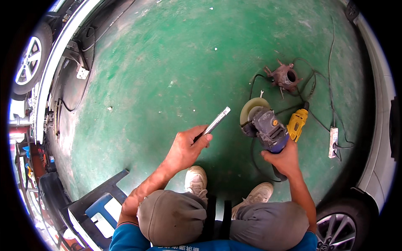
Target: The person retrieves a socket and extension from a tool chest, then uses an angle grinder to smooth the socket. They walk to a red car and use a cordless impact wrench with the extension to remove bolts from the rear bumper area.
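Note:
My left hand [184, 147] is closed round the near end of a slim silver metal bar [218, 119], which points up and to the right. What the bar is for does not show. My right hand [286, 160] grips the blue-and-grey body of an angle grinder [270, 127]. A pale round disc [250, 112] is fitted at the grinder's far left side, facing the bar across a gap. Just right of the grinder, a yellow power tool [297, 124] lies on the floor. Beyond the disc is a small open-ended wrench [262, 94], partly hidden.
A rusty cast metal part [285, 76] with a round bore sits on the green floor [167, 75]. Black cords run to a white power strip [333, 142] at the right. A car [382, 125] edges the right side. At the lower left stands a dark plastic stool [94, 207].

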{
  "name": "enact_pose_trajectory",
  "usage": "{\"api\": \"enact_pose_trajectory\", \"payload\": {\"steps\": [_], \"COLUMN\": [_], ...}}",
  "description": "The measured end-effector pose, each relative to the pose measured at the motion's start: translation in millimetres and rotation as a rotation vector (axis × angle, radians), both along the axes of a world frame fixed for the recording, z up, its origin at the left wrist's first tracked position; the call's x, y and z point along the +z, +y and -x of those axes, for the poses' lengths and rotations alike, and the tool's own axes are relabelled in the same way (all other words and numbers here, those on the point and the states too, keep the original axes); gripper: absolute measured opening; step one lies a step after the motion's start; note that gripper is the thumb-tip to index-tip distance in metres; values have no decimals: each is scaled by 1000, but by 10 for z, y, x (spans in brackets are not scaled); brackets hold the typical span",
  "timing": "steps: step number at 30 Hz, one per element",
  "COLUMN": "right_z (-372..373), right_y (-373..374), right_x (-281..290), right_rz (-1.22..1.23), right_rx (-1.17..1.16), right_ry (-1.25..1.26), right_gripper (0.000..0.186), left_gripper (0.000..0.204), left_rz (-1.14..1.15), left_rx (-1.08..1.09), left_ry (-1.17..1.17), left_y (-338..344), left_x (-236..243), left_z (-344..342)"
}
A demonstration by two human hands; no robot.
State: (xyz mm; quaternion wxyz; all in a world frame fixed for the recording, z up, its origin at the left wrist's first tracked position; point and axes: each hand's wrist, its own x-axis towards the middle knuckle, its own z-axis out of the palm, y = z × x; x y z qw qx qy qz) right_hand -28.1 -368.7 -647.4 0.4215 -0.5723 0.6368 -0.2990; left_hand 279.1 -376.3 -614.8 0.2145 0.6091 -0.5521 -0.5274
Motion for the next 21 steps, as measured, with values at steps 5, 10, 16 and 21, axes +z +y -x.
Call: {"api": "enact_pose_trajectory", "payload": {"steps": [5, 10, 16, 21], "right_z": [13, 30, -2, -22], "right_y": [23, 35, 22, 3], "right_x": [83, 79, 114, 101], "right_rz": [-30, 15, 88, 158], "right_rx": [-17, 5, 46, 75], "right_ry": [7, -8, 15, 43], "right_gripper": [51, 50, 47, 46], "left_gripper": [30, 27, 29, 29], "left_rz": [-108, -114, -125, -111], "left_rx": [95, 95, 101, 75], "left_ry": [162, 245, 242, 187], "left_y": [-3, -16, 19, 16], "left_x": [54, 24, -21, -7], "left_z": [17, 8, 8, 26]}}
